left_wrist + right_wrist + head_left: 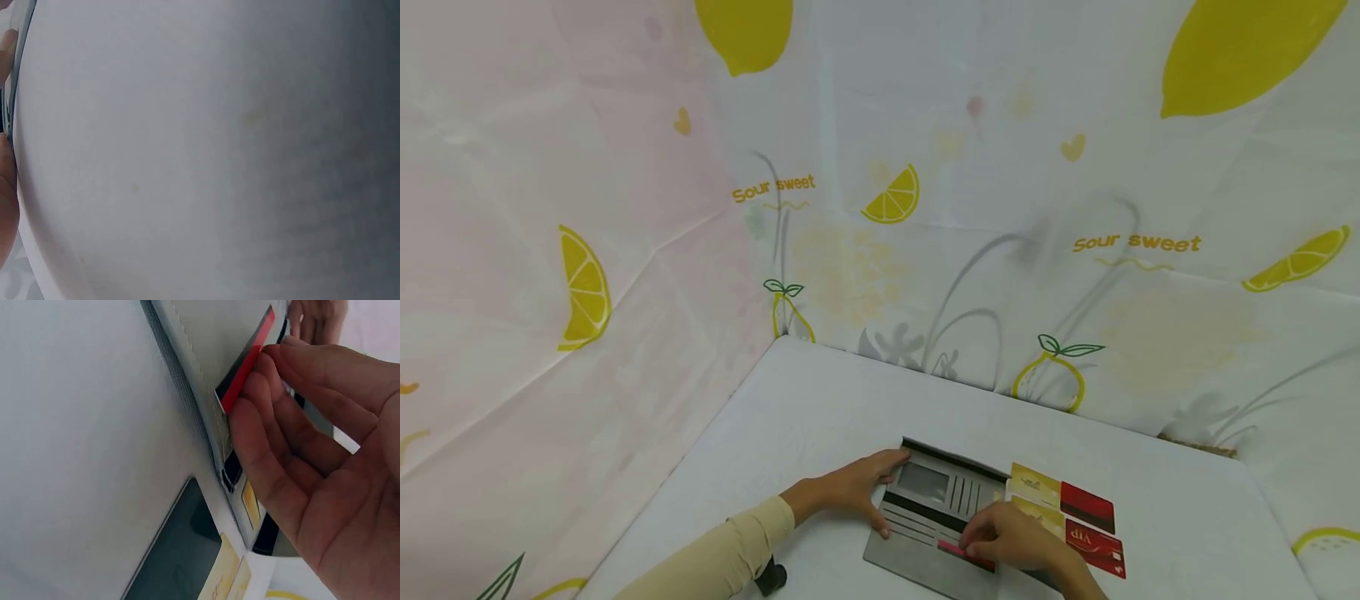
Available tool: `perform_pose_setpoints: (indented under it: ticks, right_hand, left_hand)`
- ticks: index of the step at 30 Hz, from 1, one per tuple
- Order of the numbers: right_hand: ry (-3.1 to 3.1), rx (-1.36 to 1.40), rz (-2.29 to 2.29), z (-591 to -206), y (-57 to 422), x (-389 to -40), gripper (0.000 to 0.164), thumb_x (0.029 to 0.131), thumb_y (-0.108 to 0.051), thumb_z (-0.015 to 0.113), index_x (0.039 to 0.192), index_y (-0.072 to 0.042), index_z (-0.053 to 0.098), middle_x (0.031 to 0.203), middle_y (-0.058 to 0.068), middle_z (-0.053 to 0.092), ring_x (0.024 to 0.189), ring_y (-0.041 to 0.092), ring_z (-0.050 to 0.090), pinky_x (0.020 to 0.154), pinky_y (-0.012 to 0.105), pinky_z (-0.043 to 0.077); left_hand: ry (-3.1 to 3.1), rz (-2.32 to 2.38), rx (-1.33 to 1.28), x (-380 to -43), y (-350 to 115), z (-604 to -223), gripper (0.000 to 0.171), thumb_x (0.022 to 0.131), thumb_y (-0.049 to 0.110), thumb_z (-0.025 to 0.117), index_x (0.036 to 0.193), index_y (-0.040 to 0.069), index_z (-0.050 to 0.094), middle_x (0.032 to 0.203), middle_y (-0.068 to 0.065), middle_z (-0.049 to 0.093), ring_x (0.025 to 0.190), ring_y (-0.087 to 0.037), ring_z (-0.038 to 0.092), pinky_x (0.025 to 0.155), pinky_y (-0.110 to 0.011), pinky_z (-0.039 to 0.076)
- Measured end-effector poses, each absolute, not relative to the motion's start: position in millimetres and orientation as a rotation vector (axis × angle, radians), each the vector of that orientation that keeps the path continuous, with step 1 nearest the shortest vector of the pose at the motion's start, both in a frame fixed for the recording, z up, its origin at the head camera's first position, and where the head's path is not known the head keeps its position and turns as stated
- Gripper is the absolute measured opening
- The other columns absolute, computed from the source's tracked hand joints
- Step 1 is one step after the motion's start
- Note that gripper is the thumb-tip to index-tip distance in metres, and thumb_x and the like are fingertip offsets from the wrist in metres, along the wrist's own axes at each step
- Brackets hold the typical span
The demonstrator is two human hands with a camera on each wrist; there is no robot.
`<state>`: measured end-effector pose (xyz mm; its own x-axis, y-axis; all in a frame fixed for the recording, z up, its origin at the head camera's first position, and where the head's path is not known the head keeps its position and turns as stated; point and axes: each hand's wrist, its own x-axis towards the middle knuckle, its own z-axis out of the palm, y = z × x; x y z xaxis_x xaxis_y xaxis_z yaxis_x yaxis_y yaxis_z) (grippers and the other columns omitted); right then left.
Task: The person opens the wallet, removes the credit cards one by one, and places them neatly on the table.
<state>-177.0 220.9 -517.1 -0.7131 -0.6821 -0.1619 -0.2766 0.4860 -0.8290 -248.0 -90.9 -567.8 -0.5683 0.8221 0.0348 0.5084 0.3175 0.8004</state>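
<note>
A grey card holder (901,557) with black bands and rows of slots lies opened out on the white table. My left hand (853,486) rests along its left side, thumb and fingers spread apart at the edge. In the left wrist view only parts of the fingers (6,194) show at the frame's border. Over the lower part of the holder, my right hand (1018,537) pinches a pink-red card (247,369) between thumb and fingertips. That card lies partly in a slot, its long edge sticking out.
Right of the holder lie a gold card (1033,483), a red card with a dark stripe (1086,508) and a red VIP card (1097,547), close together. A small black object (771,577) sits by the left sleeve. Lemon-printed sheeting (880,275) walls in the table.
</note>
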Motion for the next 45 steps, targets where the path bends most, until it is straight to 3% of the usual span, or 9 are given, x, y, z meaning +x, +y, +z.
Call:
perform_pose_setpoints:
  ticks: [4, 14, 23, 36, 45]
  right_hand:
    - [2.293, -0.795, -1.077, -515.4, 214.0, -177.3, 0.004, 0.089, -0.012, 0.071, 0.085, -0.011, 0.072, 0.078, -0.010, 0.065, 0.068, 0.000, 0.057, 0.058, 0.021, 0.052]
    - [2.339, -0.719, -0.940, -512.4, 202.4, -181.5, 0.012, 0.084, -0.007, 0.073, 0.075, -0.014, 0.069, 0.067, -0.012, 0.059, 0.059, 0.001, 0.051, 0.051, 0.020, 0.048]
    - [2.292, -0.711, -0.936, -506.2, 200.7, -185.3, 0.015, 0.086, -0.002, 0.070, 0.075, -0.012, 0.067, 0.066, -0.011, 0.057, 0.057, 0.001, 0.048, 0.049, 0.019, 0.044]
    - [2.282, -0.750, -0.921, -510.4, 206.3, -196.1, 0.015, 0.085, -0.002, 0.069, 0.076, -0.014, 0.068, 0.067, -0.012, 0.059, 0.057, 0.000, 0.050, 0.049, 0.019, 0.046]
    - [2.288, -0.773, -0.944, -504.5, 213.1, -207.4, 0.013, 0.091, -0.004, 0.065, 0.081, -0.012, 0.068, 0.072, -0.009, 0.059, 0.061, 0.002, 0.050, 0.053, 0.021, 0.047]
  left_hand:
    - [2.203, 1.137, 1.193, -248.9, -91.0, -569.4, 0.120, 0.066, 0.032, 0.090, 0.155, 0.004, 0.015, 0.159, -0.012, 0.020, 0.141, -0.021, 0.031, 0.108, -0.022, 0.039]
    - [2.206, 1.135, 1.187, -249.0, -90.6, -567.8, 0.120, 0.066, 0.032, 0.090, 0.155, 0.004, 0.015, 0.159, -0.012, 0.020, 0.139, -0.020, 0.034, 0.108, -0.022, 0.039]
    - [2.187, 1.142, 1.192, -251.3, -90.6, -562.2, 0.121, 0.066, 0.030, 0.091, 0.154, 0.002, 0.014, 0.159, -0.013, 0.020, 0.143, -0.022, 0.028, 0.108, -0.020, 0.038]
    - [2.177, 1.145, 1.206, -249.7, -91.2, -564.6, 0.119, 0.067, 0.030, 0.090, 0.154, 0.002, 0.015, 0.158, -0.013, 0.020, 0.141, -0.021, 0.031, 0.107, -0.021, 0.039]
    - [2.217, 1.107, 1.202, -248.2, -90.2, -563.1, 0.119, 0.066, 0.032, 0.090, 0.154, 0.001, 0.016, 0.158, -0.014, 0.021, 0.141, -0.021, 0.032, 0.106, -0.019, 0.039]
